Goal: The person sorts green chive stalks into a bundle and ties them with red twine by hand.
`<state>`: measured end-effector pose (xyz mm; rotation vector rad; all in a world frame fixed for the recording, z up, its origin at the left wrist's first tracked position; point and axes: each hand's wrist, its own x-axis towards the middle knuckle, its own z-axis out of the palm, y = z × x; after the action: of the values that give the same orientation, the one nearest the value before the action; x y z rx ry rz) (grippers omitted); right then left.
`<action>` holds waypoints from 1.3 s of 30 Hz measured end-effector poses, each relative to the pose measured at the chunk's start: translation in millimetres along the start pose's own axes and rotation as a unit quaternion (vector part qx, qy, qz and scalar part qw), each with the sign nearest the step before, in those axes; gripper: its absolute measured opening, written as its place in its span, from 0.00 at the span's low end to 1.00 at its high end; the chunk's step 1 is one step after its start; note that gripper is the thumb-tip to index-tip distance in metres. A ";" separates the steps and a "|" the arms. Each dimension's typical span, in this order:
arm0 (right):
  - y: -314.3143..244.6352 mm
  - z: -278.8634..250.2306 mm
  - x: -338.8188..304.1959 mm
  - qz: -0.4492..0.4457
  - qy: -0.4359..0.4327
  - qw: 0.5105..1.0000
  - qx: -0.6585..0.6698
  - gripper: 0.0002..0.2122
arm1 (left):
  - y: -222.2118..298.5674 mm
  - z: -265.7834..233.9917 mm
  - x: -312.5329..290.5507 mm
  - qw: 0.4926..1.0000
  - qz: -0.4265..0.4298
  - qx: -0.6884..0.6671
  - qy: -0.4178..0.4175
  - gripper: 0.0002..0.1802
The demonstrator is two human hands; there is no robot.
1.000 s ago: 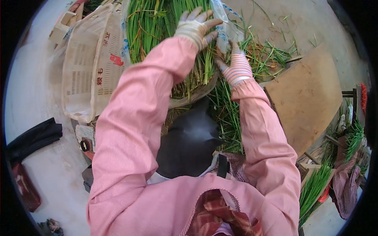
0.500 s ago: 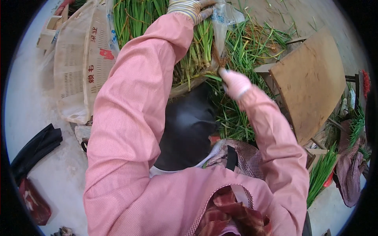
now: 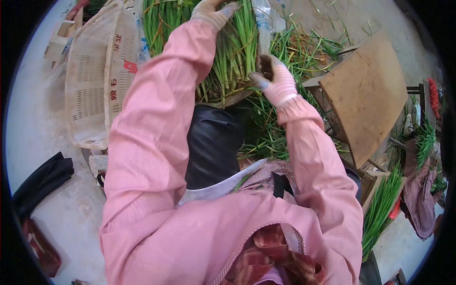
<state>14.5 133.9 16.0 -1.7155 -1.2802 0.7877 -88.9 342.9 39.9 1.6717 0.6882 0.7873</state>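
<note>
A thick mass of green chives [image 3: 232, 59], pale stem ends toward me, lies at the top middle above my lap. My left hand [image 3: 212, 14], in a striped glove, rests over the chives at the top edge, its visible fingers stretched out. Just right of the stem ends is my right hand [image 3: 279, 84], also gloved. Its thumb stands apart from its curved, dirt-darkened fingers, and I see nothing held between them. Clear plastic sheeting [image 3: 262, 23] with blue print runs along the right side of the chives.
At the left stands a cream plastic basket [image 3: 88, 90]. Loose green leaves and brown scraps [image 3: 306, 50] litter the right, beside a tilted brown board [image 3: 365, 95]. More green stalks [image 3: 382, 206] sit lower right, near a checkered cloth [image 3: 420, 199]. Black material [image 3: 213, 142] covers my lap.
My right hand has risen slightly, and its thumb and fingers have parted; the leafy scrap at its fingertips is gone from them. My left hand has shifted a little left along the chives.
</note>
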 end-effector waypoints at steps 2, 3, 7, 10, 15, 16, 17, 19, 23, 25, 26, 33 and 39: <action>13.0 16.4 15.7 0.069 0.015 0.998 0.002 0.29 | 16.7 -2.1 -32.0 0.980 0.094 0.069 0.161 0.17; 15.1 24.9 20.6 0.084 0.030 0.994 -0.057 0.32 | 12.7 -9.5 -47.3 0.973 0.040 0.057 0.219 0.17; -5.5 50.0 23.0 0.183 -0.060 0.973 -0.129 0.38 | -17.6 -31.5 -105.6 0.932 -0.300 -0.027 0.201 0.28; 4.2 54.4 28.4 0.202 -0.022 0.972 -0.116 0.39 | -18.4 3.2 -105.8 0.925 -0.342 0.009 0.164 0.41; 15.8 97.5 45.3 0.290 0.009 0.929 0.230 0.21 | -22.0 25.6 -102.5 0.914 -0.285 -0.241 0.157 0.59; 6.1 113.4 47.7 0.340 0.049 0.843 0.414 0.19 | -30.7 15.9 -106.1 0.930 -0.274 -0.188 0.157 0.62; -46.2 127.4 42.5 0.419 0.044 0.724 0.546 0.20 | -27.4 -5.2 -121.6 0.922 -0.293 -0.162 0.193 0.59; -33.9 131.3 41.6 0.313 -0.097 0.944 0.040 0.25 | 5.1 -15.6 -121.0 0.910 -0.308 -0.233 0.152 0.57; -4.3 122.6 34.7 0.299 -0.120 0.946 0.043 0.24 | 5.7 -1.3 -98.4 0.896 -0.414 -0.140 0.077 0.51; -68.5 121.3 8.6 0.015 -0.170 0.954 -0.245 0.21 | -16.8 -36.0 -107.3 0.869 -0.458 -0.120 0.142 0.51; -79.9 104.7 1.8 -0.010 -0.182 0.964 -0.195 0.21 | -23.5 -33.8 -103.6 0.850 -0.491 -0.106 0.160 0.51; 32.8 8.8 -24.9 0.154 0.174 0.964 0.128 0.05 | -29.0 -36.8 -115.6 0.860 -0.362 -0.346 0.100 0.11; -31.8 62.8 -13.5 0.222 -0.016 0.973 0.064 0.29 | 5.5 -60.9 -131.6 0.812 -0.323 -0.482 0.062 0.14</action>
<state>-56.8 140.8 15.7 -1.9138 -0.8483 1.1309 -217.1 274.9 35.9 0.4030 0.7050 0.5758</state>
